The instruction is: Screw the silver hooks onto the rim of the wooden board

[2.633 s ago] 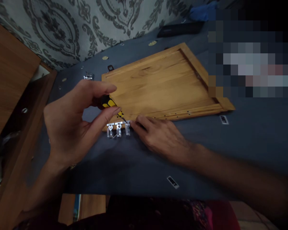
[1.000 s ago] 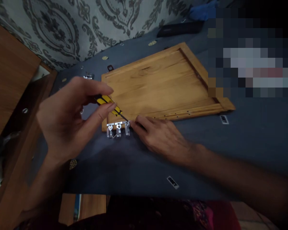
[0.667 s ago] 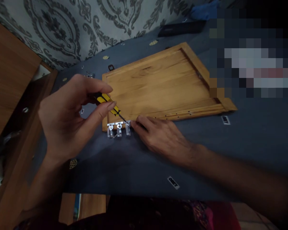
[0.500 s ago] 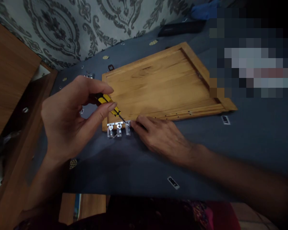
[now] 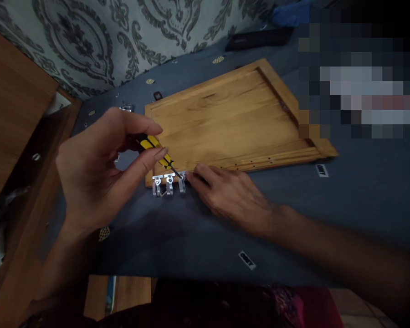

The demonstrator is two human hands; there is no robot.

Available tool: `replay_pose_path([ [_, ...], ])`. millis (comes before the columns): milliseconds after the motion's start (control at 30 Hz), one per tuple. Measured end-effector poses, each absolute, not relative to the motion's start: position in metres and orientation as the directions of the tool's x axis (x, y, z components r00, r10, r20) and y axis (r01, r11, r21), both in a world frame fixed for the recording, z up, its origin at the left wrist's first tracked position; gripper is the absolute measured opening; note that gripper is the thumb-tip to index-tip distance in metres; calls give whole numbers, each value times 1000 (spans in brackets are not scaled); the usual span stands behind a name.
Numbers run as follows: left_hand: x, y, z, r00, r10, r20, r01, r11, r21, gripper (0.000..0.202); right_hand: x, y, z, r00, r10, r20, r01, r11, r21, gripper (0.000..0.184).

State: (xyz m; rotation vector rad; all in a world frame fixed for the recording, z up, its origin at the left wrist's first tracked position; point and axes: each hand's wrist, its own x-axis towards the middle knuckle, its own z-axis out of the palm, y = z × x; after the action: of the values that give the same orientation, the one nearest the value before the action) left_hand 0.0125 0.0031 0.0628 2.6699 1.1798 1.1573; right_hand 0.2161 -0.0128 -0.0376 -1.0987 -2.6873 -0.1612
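Note:
A wooden board (image 5: 225, 118) with a raised frame lies on a dark blue cloth. Three small metal hooks (image 5: 168, 184) hang off its near left edge. My left hand (image 5: 99, 164) pinches the yellow and black handle of a small screwdriver (image 5: 157, 151), whose tip rests on the rightmost hook. My right hand (image 5: 228, 193) lies on the cloth beside that hook, with its fingertips pressed against the hook and the board's edge.
A patterned wall runs along the back. Wooden furniture (image 5: 13, 105) stands at the left. Another metal hook (image 5: 125, 108) lies by the board's far left corner, and a dark flat object (image 5: 258, 38) at the back. A row of small holes (image 5: 256, 161) dots the board's near edge.
My left hand has shifted slightly around the screwdriver handle, which tilted a little; the tip stays on the rightmost hook. My right hand has not moved.

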Motion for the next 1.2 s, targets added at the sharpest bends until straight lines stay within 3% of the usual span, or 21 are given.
replay_pose_path([
  [367, 17, -4, 68, 418, 700, 578, 727, -640, 249, 23, 215, -13, -39, -689, 679, 254, 704, 710, 11, 24],
  [533, 19, -6, 69, 448, 674, 588, 757, -636, 152, 20, 216, -13, -36, -697, 682, 220, 701, 713, 13, 25],
  [800, 25, -8, 67, 502, 643, 578, 731, -672, 114, 17, 215, -13, -38, -687, 681, 252, 699, 715, -28, 22],
  [1200, 23, -5, 64, 542, 604, 585, 649, -743, 166, 14, 217, -13, -34, -715, 668, 206, 670, 739, -70, 28],
])
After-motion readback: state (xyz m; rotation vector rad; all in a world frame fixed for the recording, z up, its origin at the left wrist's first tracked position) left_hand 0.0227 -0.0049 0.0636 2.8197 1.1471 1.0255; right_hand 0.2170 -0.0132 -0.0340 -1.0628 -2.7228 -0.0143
